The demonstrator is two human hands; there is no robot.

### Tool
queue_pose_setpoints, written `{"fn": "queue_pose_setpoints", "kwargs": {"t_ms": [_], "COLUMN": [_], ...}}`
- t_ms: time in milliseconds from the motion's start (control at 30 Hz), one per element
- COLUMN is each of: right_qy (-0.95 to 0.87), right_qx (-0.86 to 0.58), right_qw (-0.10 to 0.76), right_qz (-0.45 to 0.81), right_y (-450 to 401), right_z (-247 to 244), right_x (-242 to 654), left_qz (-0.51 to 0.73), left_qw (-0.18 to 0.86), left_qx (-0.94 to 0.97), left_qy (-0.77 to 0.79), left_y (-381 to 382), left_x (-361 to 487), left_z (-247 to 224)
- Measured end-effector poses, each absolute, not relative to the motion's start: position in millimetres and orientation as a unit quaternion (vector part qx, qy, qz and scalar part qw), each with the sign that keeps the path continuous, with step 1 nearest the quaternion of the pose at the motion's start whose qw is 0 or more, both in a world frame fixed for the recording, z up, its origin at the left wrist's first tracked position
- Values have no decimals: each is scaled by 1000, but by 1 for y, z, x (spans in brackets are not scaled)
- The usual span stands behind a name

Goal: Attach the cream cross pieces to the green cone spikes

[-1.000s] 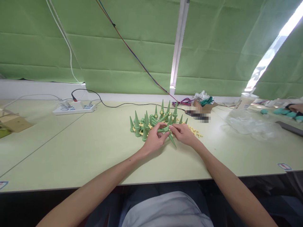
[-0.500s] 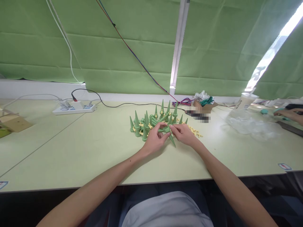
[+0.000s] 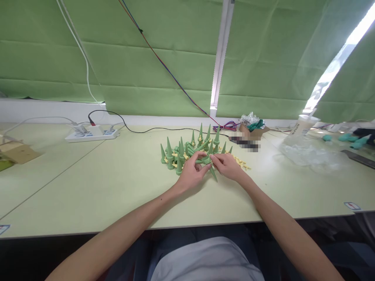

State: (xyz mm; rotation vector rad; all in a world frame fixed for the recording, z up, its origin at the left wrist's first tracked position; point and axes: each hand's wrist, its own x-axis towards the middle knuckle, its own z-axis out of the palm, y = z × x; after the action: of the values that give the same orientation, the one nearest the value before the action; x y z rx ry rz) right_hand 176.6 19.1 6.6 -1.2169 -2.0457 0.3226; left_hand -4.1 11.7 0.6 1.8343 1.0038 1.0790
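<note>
Between my two hands is a green cone-shaped plastic piece (image 3: 214, 174), its pointed end tilted down toward me. My left hand (image 3: 192, 170) is closed around its wider end from the left. From the right, the fingers of my right hand (image 3: 225, 164) pinch at the same wide end; whether they also hold a small part is hidden. Just behind my hands stand several upright green cones (image 3: 169, 154) with small yellow pieces stuck on them. A heap of loose small yellow pieces (image 3: 241, 162) lies past my right hand.
On the left sit a white power strip (image 3: 92, 134) and a cardboard box (image 3: 18, 151). Behind the cones are coiled cables (image 3: 228, 126) and a small open carton (image 3: 252, 132). To the right are a cup (image 3: 304, 124) in clear plastic and a dark flat bar (image 3: 359, 159).
Another person's hand at the far right has left the view, leaving teal pieces visible there. My own hands and the green cone look almost unmoved.
</note>
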Motion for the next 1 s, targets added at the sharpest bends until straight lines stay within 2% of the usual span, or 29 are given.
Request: {"fn": "queue_pose_setpoints", "kwargs": {"t_ms": [400, 633, 1000], "right_qy": [-799, -788, -798], "right_qx": [-465, -465, -433], "right_qw": [359, 379, 382], "right_qz": [124, 137, 172], "right_y": [20, 18, 14], "right_z": [5, 7, 10], "right_x": [176, 175, 175], "left_qz": [441, 445, 336], "left_qw": [472, 460, 634], "left_qx": [671, 651, 576], "left_qy": [363, 409, 391], "left_y": [13, 17, 24], "left_x": [1, -2, 0], "left_z": [2, -1, -7]}}
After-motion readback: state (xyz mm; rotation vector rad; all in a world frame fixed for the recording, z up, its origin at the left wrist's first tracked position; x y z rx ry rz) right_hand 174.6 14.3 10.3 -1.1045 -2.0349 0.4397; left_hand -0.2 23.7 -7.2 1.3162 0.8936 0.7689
